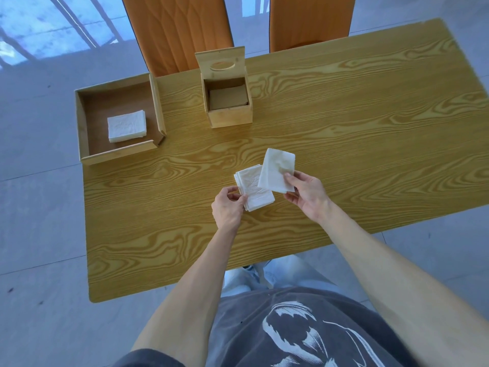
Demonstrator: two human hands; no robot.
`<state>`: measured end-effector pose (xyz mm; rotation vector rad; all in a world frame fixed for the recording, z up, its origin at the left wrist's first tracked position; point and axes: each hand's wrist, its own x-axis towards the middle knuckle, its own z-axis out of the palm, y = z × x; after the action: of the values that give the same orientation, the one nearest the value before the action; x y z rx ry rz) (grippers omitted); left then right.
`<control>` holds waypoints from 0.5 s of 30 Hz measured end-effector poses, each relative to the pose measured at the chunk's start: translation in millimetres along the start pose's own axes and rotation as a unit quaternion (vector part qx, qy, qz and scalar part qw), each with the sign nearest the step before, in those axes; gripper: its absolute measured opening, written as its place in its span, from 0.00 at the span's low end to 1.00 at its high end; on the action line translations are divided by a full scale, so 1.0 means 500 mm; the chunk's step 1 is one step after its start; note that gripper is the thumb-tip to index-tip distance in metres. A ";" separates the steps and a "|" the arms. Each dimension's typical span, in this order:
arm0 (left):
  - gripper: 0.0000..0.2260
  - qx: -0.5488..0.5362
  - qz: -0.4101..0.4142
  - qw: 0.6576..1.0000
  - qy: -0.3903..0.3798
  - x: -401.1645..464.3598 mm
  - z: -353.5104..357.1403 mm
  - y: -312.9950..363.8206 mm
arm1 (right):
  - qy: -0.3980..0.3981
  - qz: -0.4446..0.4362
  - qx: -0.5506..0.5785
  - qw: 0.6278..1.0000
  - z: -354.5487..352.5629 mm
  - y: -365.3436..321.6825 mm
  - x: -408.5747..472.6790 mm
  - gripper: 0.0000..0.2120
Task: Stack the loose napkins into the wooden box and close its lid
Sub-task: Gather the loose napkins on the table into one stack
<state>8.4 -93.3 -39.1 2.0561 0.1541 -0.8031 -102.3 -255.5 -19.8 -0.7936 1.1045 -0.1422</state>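
Observation:
The wooden box (229, 116) stands at the table's far side, its lid (220, 59) with an oval slot raised upright at the back; nothing white shows inside. My left hand (228, 209) pinches a small stack of white napkins (255, 193) above the table's middle. My right hand (307, 193) holds a single white napkin (276, 168) by its lower corner, tilted and overlapping the stack's right edge. A second pile of folded napkins (126, 125) lies in the wooden tray (84, 128) at the left.
The wood-grain table (344, 128) stretches to the right. Two orange chairs (177, 30) stand behind it. The tray overhangs the table's left edge. Grey tiled floor surrounds everything.

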 end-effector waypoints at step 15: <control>0.11 -0.010 -0.002 1.000 -0.017 -0.003 -0.010 0.004 | 0.105 -0.158 -0.418 0.888 0.093 0.054 0.005 0.15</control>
<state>10.3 -90.4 -35.0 2.0228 0.1468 -0.8360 -69.3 -214.0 -29.2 -1.7727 1.2340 -0.0146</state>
